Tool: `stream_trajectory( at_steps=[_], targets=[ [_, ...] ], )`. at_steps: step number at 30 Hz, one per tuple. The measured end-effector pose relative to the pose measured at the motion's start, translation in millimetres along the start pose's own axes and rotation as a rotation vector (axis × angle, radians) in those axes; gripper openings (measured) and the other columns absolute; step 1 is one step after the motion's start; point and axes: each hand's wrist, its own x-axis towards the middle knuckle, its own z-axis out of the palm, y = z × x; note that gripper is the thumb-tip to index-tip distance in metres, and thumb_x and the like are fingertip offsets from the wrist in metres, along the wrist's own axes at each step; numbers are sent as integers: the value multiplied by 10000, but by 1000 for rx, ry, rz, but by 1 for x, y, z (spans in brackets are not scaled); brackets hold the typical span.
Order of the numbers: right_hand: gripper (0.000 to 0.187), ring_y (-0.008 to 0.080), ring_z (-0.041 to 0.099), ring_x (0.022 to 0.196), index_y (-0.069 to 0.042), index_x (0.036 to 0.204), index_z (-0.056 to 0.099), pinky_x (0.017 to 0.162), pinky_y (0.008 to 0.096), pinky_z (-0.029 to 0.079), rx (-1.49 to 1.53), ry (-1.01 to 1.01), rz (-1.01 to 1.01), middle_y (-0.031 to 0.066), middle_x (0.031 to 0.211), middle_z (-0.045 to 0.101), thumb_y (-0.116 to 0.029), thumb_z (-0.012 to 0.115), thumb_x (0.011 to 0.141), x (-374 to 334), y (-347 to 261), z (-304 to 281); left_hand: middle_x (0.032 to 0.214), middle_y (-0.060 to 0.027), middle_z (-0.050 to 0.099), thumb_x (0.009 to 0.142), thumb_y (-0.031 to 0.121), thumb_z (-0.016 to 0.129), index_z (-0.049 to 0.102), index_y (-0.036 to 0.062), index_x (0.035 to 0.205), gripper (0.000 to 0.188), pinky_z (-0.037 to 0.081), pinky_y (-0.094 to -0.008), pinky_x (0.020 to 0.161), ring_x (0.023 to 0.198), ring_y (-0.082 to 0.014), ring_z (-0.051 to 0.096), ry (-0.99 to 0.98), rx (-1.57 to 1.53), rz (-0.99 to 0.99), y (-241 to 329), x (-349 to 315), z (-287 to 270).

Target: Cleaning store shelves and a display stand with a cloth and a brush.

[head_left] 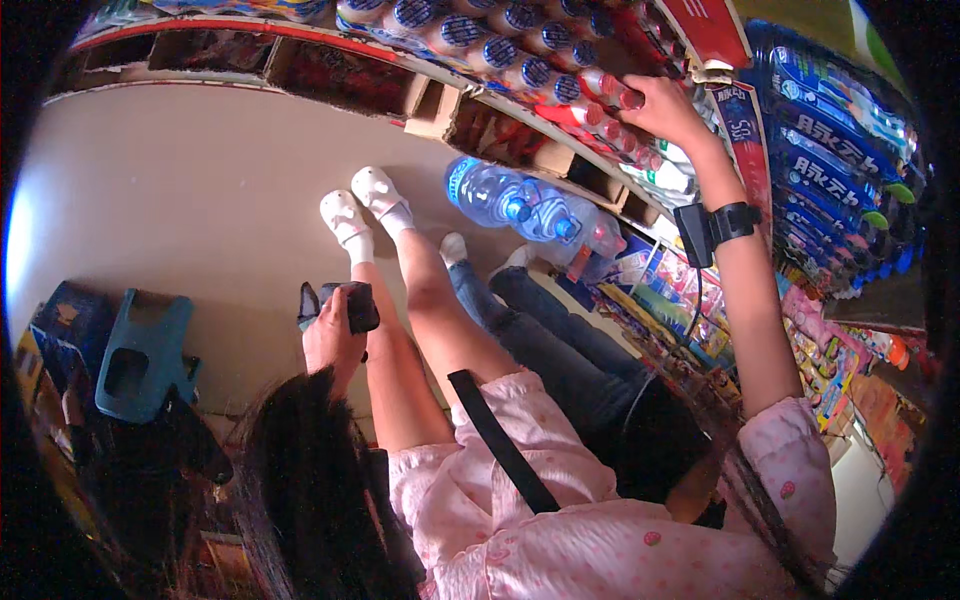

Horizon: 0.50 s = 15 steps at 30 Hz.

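My right hand (664,112) reaches up to the drinks shelf, its fingers closed around the top of a red-capped bottle (612,90). More red-capped bottles stand beside it, in rows with bottles with blue-and-white caps (500,52). A black device on a band (715,232) is strapped round my right wrist, with a cable hanging from it. Lower on the left, my left hand (333,340) is held in front of my legs, fingers curled about something dark that I cannot make out. A black box-shaped device (361,307) shows right beside those fingers.
Large water bottles (490,192) lie beneath the shelf. Blue-labelled bottle packs (825,130) are stacked at the right, above colourful packets (840,340). A person in jeans (560,320) is close on my right. A blue-green plastic stool (150,345) stands at the left.
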Motion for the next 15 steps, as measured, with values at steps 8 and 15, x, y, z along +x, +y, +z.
stream_trajectory(
  at_steps=[8,15],
  targets=[
    [398,378,625,829,-17,1029,621,713,416,487,31,-151,139,238,871,635,-248,670,709,2,-8,-7,894,-156,661,778,67,595,502,141,1119,361,497,-464,659,793,-366,640,-30,21,-23,10,0,-7],
    [538,375,602,970,41,1164,553,852,395,480,-67,-227,141,249,1079,608,-265,651,732,-1,-6,-4,885,-131,668,772,66,591,526,150,1103,347,496,-432,633,757,-333,653,12,-34,-11,-1,-2,-7]
  ],
)
